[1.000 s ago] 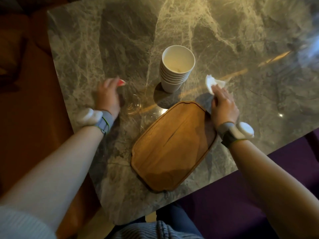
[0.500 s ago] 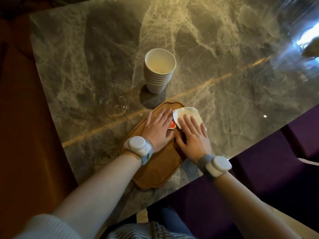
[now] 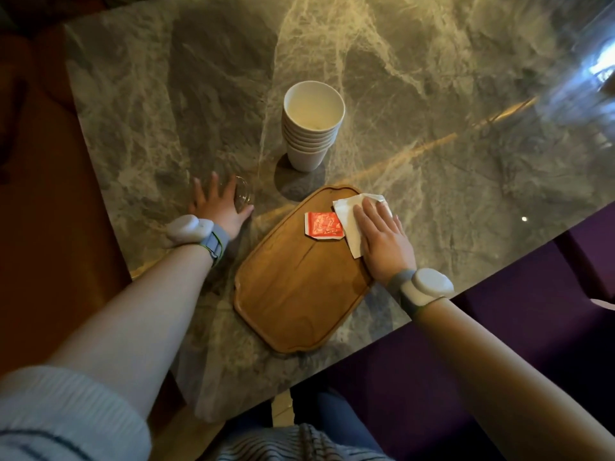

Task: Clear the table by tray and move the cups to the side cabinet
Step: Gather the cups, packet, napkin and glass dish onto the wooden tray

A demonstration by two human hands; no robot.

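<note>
A wooden tray (image 3: 293, 294) lies on the marble table (image 3: 432, 94) near its front edge. On the tray's far end lie a red sauce packet (image 3: 322, 225) and a white napkin (image 3: 349, 221). My right hand (image 3: 382, 241) rests flat on the napkin, fingers spread. A stack of several white paper cups (image 3: 311, 124) stands upright just beyond the tray. Left of the tray sits a small clear glass (image 3: 242, 194); my left hand (image 3: 218, 206) is spread over it, fingers apart, partly hiding it. Whether the hand touches the glass is unclear.
A purple seat (image 3: 499, 327) lies along the table's front right edge. Brown flooring or seating (image 3: 50, 227) runs along the left edge. Bright glare (image 3: 599, 61) marks the far right of the tabletop.
My left hand has left the tray and moved left over the clear glass. The red packet now lies uncovered on the tray. My right hand stays on the napkin.
</note>
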